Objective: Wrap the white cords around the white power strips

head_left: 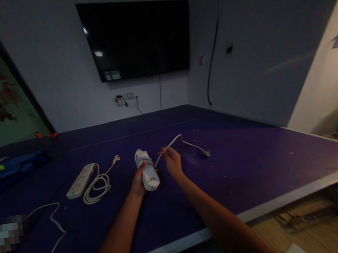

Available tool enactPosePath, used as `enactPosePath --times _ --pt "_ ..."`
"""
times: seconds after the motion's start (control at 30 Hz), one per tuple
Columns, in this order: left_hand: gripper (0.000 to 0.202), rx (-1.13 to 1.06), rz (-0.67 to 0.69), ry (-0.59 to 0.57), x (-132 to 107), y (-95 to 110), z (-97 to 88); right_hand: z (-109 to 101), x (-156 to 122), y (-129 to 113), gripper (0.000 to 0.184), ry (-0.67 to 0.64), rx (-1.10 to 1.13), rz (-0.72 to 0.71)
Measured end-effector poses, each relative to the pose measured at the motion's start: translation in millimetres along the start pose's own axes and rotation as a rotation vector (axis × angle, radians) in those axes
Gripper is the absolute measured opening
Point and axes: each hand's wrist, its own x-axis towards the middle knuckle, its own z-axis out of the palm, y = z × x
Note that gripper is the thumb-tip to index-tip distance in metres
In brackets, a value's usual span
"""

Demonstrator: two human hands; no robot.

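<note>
A white power strip is tilted up over the purple table, with turns of its own cord wrapped around its middle. My left hand is closed around the strip's left side, thumb on top. To the right, my right hand pinches the strip's white power cord between thumb and fingers. From there the loose end runs right and down to its plug, near the tabletop. A second white power strip lies left of my hands, beside its loosely coiled cord and plug.
Dark blue cloth lies on the purple table at far left, near small orange items. A thin white cable runs along the left front. A television hangs on the back wall. The table's pale edge runs in front.
</note>
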Motion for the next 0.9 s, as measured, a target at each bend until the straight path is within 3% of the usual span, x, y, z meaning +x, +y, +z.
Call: enactPosePath --times 0.17,0.37,0.53,0.63,0.73,0.83,0.9 --pt "0.016 -0.008 0.059 0.028 -3.6 -2.7 10.1 -8.2 7.8 -7.5 0.03 0.065 0.023 -0.001" --pt "0.035 0.034 0.041 -0.002 -6.2 -5.5 10.4 -13.8 13.6 -0.2 0.032 0.146 0.071 0.028" --pt "0.051 0.052 0.02 -0.089 -12.8 -6.7 10.1 -16.0 18.2 23.8 0.036 0.179 0.056 0.179" --pt "0.054 0.042 0.039 -0.105 -15.3 -6.0 11.4 -10.9 15.3 32.1 0.038 0.116 0.075 0.357" --pt "0.054 0.015 0.046 -0.104 -16.6 -3.9 12.5 0.4 5.4 33.0 0.041 -0.044 0.075 0.529" --pt "0.052 -0.02 0.056 -0.088 -16.9 -2.3 13.0 11.5 -6.1 30.9 0.039 -0.205 0.085 0.539" --pt "0.049 -0.04 0.069 -0.071 -16.3 -2.2 13.4 15.0 -10.7 29.4 0.036 -0.219 0.079 0.471"
